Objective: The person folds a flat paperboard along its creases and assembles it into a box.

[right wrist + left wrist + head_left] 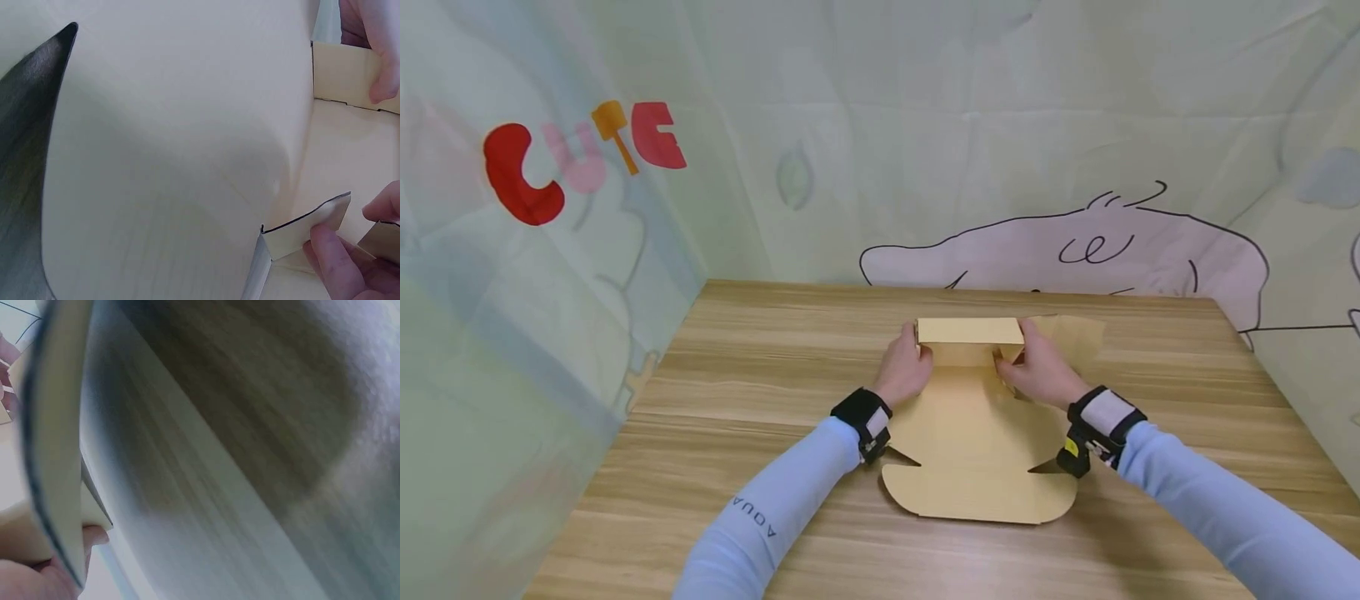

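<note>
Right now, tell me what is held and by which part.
The cardboard: the left hand and right hand grip opposite sides of its folded far end.

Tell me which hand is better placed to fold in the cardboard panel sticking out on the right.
Probably the right hand: it is beside that panel and holds a small flap on the same side. The left hand is opposite, gripping the left wall.
</note>
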{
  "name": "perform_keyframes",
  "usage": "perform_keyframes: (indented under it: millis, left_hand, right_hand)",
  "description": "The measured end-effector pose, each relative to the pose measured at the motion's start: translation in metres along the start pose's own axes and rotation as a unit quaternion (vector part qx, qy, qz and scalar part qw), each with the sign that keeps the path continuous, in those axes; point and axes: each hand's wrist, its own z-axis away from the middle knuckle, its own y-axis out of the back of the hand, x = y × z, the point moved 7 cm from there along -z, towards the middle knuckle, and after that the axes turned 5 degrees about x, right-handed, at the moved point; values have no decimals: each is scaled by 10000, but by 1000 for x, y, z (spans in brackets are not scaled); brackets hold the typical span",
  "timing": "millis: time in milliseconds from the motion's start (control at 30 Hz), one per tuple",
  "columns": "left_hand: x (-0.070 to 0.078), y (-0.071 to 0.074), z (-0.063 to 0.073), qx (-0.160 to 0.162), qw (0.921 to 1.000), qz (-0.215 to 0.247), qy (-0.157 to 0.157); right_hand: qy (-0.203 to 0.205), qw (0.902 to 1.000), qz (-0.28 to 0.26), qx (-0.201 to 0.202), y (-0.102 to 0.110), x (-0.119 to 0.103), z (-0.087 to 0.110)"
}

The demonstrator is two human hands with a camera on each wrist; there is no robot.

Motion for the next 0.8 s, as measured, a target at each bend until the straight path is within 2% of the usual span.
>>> perform_keyframes:
  millis: [233, 400, 633, 800]
  left_hand:
    - [2, 0, 2, -12, 10000, 47, 82]
    - [2, 2, 1, -5, 9999, 109, 18]
    - [-3, 10, 0, 51, 9996, 269, -18]
    - [-6, 17, -4, 111, 9997, 183, -146]
  right_hand:
    - [-178, 9998, -75, -18, 2, -3, 2]
    - [-66, 10000, -13, -1, 3, -5, 4]
    - [-112, 9997, 207, 44, 7, -3, 5]
    - [3, 9991, 385, 183, 20, -5, 8]
